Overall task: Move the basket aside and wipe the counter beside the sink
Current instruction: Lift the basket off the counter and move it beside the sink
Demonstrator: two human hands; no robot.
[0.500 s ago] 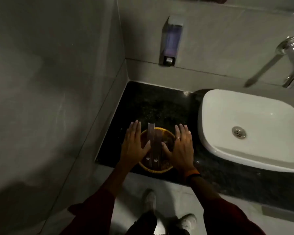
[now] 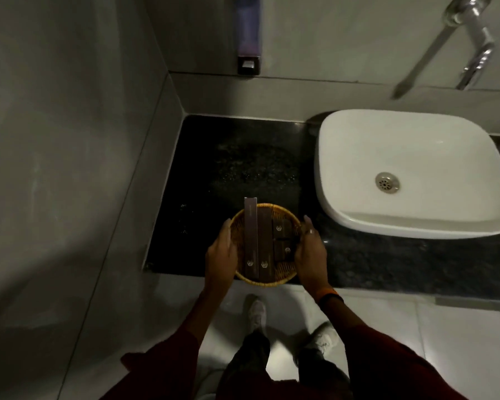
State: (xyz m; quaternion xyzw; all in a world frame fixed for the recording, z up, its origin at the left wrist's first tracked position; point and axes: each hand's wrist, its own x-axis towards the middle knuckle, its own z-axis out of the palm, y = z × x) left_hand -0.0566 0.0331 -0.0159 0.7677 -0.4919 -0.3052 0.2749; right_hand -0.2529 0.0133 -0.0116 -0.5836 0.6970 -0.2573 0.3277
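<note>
Black stone worktop runs left of the white sink. At its front edge sits the round wicker basket of dark boxes. Left hand and right hand clasp its opposite rims, fingers curled around the weave.

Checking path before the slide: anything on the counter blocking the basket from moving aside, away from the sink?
Nothing visible does. Both hands, left hand and right hand, already grip the basket at the counter's front edge. The dark surface behind it is bare up to the wall; the sink sits on the other side.
</note>
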